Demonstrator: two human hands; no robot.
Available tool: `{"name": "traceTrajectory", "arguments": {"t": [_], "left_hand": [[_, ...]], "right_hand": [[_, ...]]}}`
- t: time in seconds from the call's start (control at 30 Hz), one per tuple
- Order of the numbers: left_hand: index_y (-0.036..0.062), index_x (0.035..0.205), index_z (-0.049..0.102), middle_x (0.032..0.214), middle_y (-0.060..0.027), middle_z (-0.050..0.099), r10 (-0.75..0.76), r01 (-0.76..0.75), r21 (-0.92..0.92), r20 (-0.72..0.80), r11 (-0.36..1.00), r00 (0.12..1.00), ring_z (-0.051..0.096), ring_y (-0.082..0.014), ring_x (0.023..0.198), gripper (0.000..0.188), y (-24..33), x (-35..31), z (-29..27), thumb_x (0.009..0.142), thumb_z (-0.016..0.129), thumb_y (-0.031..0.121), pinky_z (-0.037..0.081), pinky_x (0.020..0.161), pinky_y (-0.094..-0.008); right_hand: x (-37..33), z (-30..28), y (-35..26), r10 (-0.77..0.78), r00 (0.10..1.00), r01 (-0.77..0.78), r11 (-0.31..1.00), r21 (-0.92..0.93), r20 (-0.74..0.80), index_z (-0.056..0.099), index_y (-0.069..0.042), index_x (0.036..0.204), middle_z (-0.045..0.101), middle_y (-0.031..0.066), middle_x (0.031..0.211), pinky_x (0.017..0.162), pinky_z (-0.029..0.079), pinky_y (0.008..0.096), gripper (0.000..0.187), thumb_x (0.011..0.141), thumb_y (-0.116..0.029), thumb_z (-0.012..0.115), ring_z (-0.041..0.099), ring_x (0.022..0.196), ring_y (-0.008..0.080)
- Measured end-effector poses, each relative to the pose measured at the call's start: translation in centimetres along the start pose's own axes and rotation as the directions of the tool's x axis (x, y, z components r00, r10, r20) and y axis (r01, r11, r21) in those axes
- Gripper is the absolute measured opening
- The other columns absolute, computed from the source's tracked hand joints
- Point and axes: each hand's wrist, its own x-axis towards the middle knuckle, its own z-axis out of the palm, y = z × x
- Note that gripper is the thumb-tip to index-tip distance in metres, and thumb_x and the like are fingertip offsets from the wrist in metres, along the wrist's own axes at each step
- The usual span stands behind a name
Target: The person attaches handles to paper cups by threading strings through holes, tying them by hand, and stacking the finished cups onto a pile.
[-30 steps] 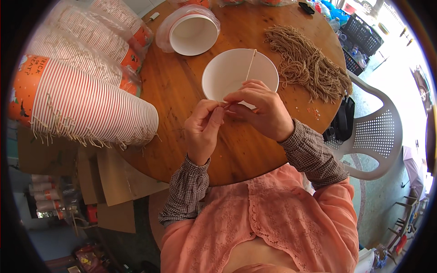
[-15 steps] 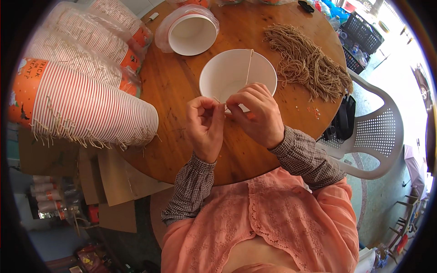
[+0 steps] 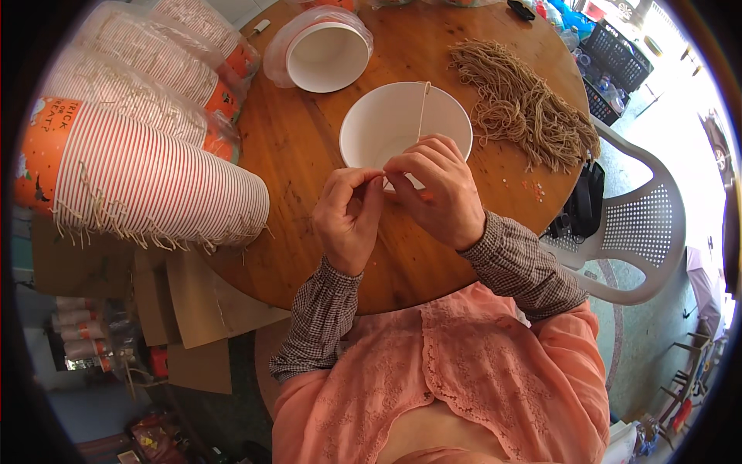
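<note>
A white bucket (image 3: 379,127) stands on the wooden table in front of me, its open mouth facing up. A thin tan cord (image 3: 423,108) hangs from its far rim and runs across the opening to my hands. My left hand (image 3: 349,209) is closed in a pinch at the near rim, on the cord's end. Beside it, fingertips almost meeting, my right hand (image 3: 437,185) pinches the cord too. The fingers hide the near rim and the exact spot where the cord is held. A heap of tan cords (image 3: 525,108) lies to the right of the bucket.
Long nested stacks of orange-and-white buckets (image 3: 162,174) lie at the left, cord ends dangling from the nearest. A plastic-wrapped bucket (image 3: 328,58) stands further back on the round table (image 3: 297,185). A grey plastic chair (image 3: 641,220) is at the right, cardboard (image 3: 201,301) below left.
My left fingers have closed further together and the hand has shifted slightly left. The right hand stays almost in place, and the cord still spans the bucket.
</note>
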Motion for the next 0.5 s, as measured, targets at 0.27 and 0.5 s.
{"name": "traceTrajectory", "arguments": {"t": [0.27,0.5], "left_hand": [[0.0003,0.098,0.062,0.085,-0.0015,0.061,-0.297,0.404,-0.445,0.292,0.8,0.909,0.054,-0.0062,0.069,0.008,0.7,1.2,-1.6,0.093,0.057,0.001,0.044,0.062,-0.0197],[0.0006,0.102,0.063,0.086,-0.003,0.064,-0.388,0.715,-0.669,0.616,0.202,0.686,0.054,-0.0094,0.067,0.014,-0.3,2.1,-3.1,0.096,0.056,0.011,0.045,0.062,-0.022]], "right_hand": [[0.1,0.3,0.0,-0.012,1.0,0.012,1.0,-0.021,0.005,0.061,-0.007,0.091,0.063,0.005,0.082,0.089,0.044,0.0386,0.017,0.077,-0.004,0.068,0.06,0.083,0.0239],[0.0,0.3,-0.2,0.007,1.0,-0.007,0.997,0.083,0.001,0.062,-0.009,0.094,0.064,0.0049,0.082,0.092,0.043,0.0409,0.02,0.076,-0.008,0.07,0.062,0.085,0.0228]]}}
